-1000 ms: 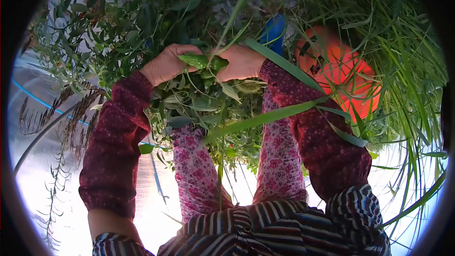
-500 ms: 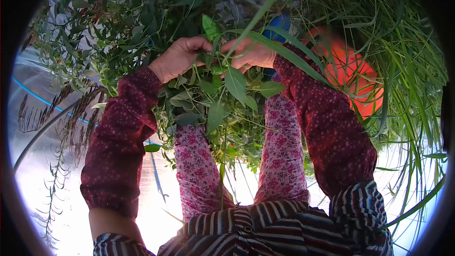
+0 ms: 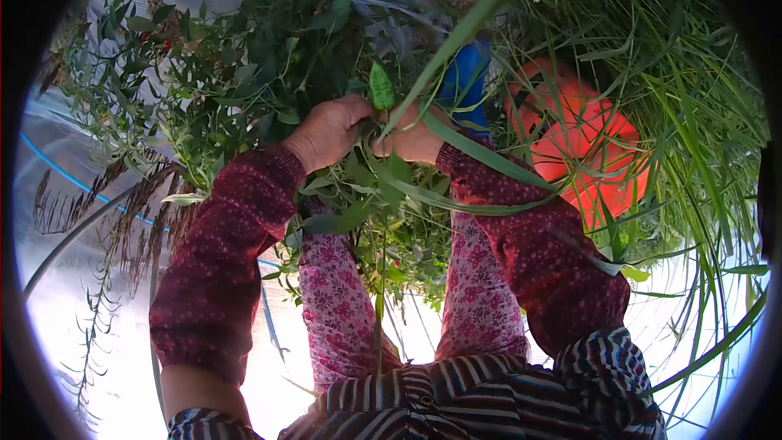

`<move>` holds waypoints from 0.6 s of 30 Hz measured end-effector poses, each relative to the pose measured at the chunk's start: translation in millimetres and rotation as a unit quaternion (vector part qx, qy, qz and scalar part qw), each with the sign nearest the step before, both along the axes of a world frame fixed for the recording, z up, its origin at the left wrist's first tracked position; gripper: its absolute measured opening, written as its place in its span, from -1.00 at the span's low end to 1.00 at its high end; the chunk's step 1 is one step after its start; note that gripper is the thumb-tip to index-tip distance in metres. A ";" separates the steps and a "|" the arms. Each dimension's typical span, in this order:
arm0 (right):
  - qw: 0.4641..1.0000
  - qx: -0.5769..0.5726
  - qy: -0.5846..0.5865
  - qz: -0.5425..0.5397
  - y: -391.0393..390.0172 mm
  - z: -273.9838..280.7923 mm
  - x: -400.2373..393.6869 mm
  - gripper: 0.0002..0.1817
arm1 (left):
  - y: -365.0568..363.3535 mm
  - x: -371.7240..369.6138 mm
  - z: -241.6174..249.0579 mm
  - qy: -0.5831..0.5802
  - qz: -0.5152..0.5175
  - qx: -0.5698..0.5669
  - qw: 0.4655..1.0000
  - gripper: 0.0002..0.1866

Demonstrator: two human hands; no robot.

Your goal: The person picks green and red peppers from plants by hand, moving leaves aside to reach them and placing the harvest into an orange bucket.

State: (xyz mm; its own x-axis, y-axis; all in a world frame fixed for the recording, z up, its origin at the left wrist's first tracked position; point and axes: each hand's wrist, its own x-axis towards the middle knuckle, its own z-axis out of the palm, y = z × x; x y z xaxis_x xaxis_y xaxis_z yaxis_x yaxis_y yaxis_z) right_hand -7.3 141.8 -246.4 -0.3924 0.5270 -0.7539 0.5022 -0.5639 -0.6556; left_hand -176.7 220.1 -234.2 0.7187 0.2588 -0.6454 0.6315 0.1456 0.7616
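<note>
Among the leafy plants in front of my knees, both hands are close together. My left hand (image 3: 330, 134) is closed, its thumb against the lower end of a wrinkled green pepper (image 3: 381, 88) that points up and away from me. Just right of the pepper, my right hand (image 3: 414, 137) has its fingers bent and pinched together; whatever is between them is hidden. Green leaves (image 3: 395, 175) hang below the fingers. One long grass blade (image 3: 481, 159) runs across the right hand and over the right sleeve.
An orange-red container (image 3: 590, 147) stands to the right, partly behind tall grass (image 3: 684, 114). A blue object (image 3: 466, 85) lies beyond my right wrist. Dense leafy plants (image 3: 244, 85) grow on the left, with a thin blue hose (image 3: 77, 179) beside them.
Both hands have come nearer to my body and closer together, and the green pepper has moved with them. The leaves below the hands have shifted, and more of the blue object shows.
</note>
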 end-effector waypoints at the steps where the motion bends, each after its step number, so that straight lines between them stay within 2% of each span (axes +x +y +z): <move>1: 0.996 -0.080 0.031 -0.018 -1.9 -1.5 1.1 -0.62 | -1.9 1.2 0.2 -0.024 0.004 0.016 1.000 -0.74; 2: 0.984 -0.160 0.062 -0.038 -3.6 -2.0 2.9 -0.60 | -3.2 1.8 0.1 -0.048 0.008 0.030 0.998 -0.71; 3: 0.985 -0.160 0.061 -0.038 -2.2 4.7 10.4 -0.60 | -0.4 2.2 0.8 -0.049 0.008 0.031 0.998 -0.71; 5: 0.946 -0.269 0.155 -0.093 -2.2 29.8 32.5 -0.60 | 6.6 -0.2 4.2 0.009 -0.029 -0.014 0.999 -0.77; 6: 0.946 -0.271 0.154 -0.092 -12.6 38.0 40.7 -0.60 | 4.1 -3.8 3.6 0.008 -0.027 -0.015 0.999 -0.77; 8: 0.855 -0.361 0.146 -0.342 -31.6 45.9 51.6 -0.64 | -2.0 -15.4 2.0 -0.021 0.008 0.002 1.000 -0.75; 12: 0.855 -0.316 0.141 -0.388 -32.6 11.6 51.5 -0.75 | 0.8 -11.9 4.6 -0.040 0.002 0.005 0.999 -0.74; 14: 0.857 -0.322 0.115 -0.385 -21.7 14.4 42.1 -0.79 | 9.7 -3.9 20.8 0.139 0.013 -0.122 0.983 -0.70; 15: 0.880 -0.305 0.117 -0.346 -19.1 14.3 36.3 -0.81 | 5.9 -5.5 20.0 0.140 0.011 -0.125 0.982 -0.70; 16: 0.901 -0.285 0.118 -0.305 -15.3 13.1 30.2 -0.83 | 1.8 -8.5 15.6 0.093 0.055 -0.136 0.985 -0.67; 17: 0.906 -0.248 0.120 -0.320 -22.6 10.2 17.7 -0.80 | -1.3 -11.0 10.1 0.044 0.099 -0.145 0.983 -0.63; 18: 0.906 -0.247 0.120 -0.321 -33.9 -1.4 7.4 -0.80 | -6.9 -15.5 1.7 0.043 0.098 -0.145 0.984 -0.63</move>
